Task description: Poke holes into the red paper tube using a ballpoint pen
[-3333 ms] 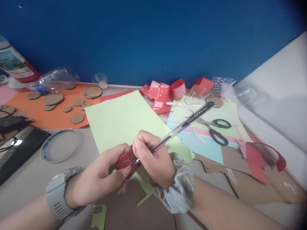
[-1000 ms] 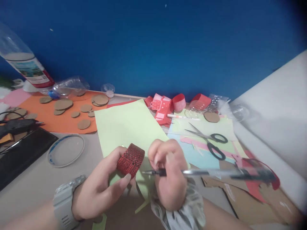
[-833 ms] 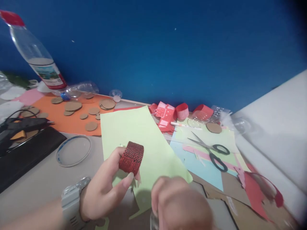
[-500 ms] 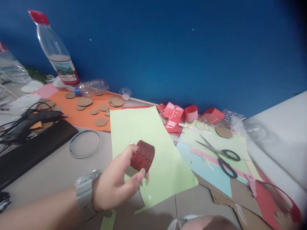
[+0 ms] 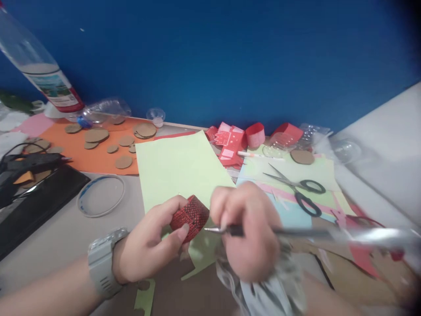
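Note:
My left hand (image 5: 153, 245) pinches a ring of dark red, black-speckled patterned paper or cloth (image 5: 194, 215) between thumb and fingers, above a pale green sheet (image 5: 174, 166). Blurred by motion, my right hand (image 5: 250, 232) is closed around a pen (image 5: 309, 235) with a dark grip and pointed metal tip. That tip points left, close to the ring's right edge; whether it touches cannot be made out. A grey watch (image 5: 105, 263) is on my left wrist, and bunched pale fabric (image 5: 263, 289) circles my right wrist.
Black-handled scissors (image 5: 299, 188) lie open on coloured paper at right. Red paper pieces (image 5: 230, 140) sit along the blue wall. Cardboard discs (image 5: 123, 162) rest on orange paper (image 5: 82, 156). A roll of clear tape (image 5: 101, 196), a glue gun (image 5: 29, 164) and a bottle (image 5: 49, 79) are at left.
My right hand has come in from the lower edge with the pen, its tip now by the ring. My left hand has shifted slightly left and tilted the ring. The view has turned right.

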Motion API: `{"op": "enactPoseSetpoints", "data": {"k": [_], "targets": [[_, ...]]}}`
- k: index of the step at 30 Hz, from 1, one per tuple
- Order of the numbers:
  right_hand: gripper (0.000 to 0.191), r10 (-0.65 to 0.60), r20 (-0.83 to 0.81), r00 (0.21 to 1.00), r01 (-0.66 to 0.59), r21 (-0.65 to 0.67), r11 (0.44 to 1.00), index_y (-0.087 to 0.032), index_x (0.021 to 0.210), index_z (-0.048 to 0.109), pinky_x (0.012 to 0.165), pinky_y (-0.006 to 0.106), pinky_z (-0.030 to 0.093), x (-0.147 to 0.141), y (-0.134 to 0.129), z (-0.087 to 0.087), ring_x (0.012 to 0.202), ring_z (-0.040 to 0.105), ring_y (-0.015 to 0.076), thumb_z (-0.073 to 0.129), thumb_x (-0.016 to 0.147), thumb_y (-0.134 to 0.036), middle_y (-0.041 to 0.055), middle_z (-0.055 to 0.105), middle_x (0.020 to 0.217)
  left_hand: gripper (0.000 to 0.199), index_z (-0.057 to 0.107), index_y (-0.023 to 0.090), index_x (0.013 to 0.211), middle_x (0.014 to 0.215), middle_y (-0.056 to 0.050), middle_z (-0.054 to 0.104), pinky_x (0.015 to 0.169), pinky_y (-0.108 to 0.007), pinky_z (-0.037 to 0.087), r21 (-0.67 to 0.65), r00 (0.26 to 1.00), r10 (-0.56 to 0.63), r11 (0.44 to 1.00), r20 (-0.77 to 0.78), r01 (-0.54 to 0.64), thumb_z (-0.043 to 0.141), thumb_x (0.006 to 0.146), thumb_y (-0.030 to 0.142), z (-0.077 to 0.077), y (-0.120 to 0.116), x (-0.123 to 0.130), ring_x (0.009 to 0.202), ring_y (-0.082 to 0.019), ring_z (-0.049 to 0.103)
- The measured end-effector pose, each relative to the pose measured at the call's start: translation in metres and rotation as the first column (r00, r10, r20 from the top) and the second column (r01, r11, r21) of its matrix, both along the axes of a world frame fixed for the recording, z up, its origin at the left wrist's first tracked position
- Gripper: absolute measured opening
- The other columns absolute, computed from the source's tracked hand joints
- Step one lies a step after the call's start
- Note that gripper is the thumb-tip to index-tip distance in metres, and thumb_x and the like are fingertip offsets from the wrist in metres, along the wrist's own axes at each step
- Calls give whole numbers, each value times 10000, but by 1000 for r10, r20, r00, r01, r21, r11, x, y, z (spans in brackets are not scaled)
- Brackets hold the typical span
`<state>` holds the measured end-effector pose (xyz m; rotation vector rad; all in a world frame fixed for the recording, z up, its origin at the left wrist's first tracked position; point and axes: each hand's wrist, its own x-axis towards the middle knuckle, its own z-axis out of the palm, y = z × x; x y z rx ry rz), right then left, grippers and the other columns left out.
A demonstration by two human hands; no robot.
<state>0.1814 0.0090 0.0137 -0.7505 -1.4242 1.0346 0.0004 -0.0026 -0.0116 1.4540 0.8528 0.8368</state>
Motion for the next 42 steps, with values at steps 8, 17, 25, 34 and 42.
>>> {"op": "enactPoseSetpoints", "data": {"k": [8,17,25,34,42], "targets": [[420,67,-73,995,-80,-194,978,-225,662,405,487,253,285,-10,20,-36,515,317,91,596,1011,-359,-78,344,574,166,533,192,939,705,9,627,596,-245,439,-118,990,-106,988,-91,95,489,1045,312,1,3,-3,600,-130,533],[362,52,-173,984,-87,-203,975,-224,673,428,487,257,286,-9,16,-39,497,329,85,543,1012,-274,-64,397,598,251,563,189,809,671,21,576,575,-227,402,-101,989,-91,992,-117,79,478,1032,268,4,6,1,586,-120,493],[368,75,-53,996,-86,-246,966,-229,658,398,528,267,319,-9,14,-34,560,361,112,519,1004,-245,-52,354,612,147,534,193,805,673,33,548,549,-214,394,-92,984,-148,986,-103,139,527,946,153,5,9,-1,580,-113,477],[415,119,13,993,-114,-223,968,-246,681,403,522,298,318,-6,12,-33,570,347,139,520,1045,-408,-41,339,636,177,517,197,861,691,20,573,558,-196,444,-91,975,-189,980,-117,179,466,1031,206,4,8,-6,593,-115,528],[408,131,4,991,-125,-261,957,-238,649,390,524,279,327,-7,16,-29,564,350,126,541,1017,-329,-46,351,611,202,513,198,839,676,20,569,555,-203,451,-126,979,-183,977,-92,171,463,1034,210,8,10,-4,582,-118,551]]}}
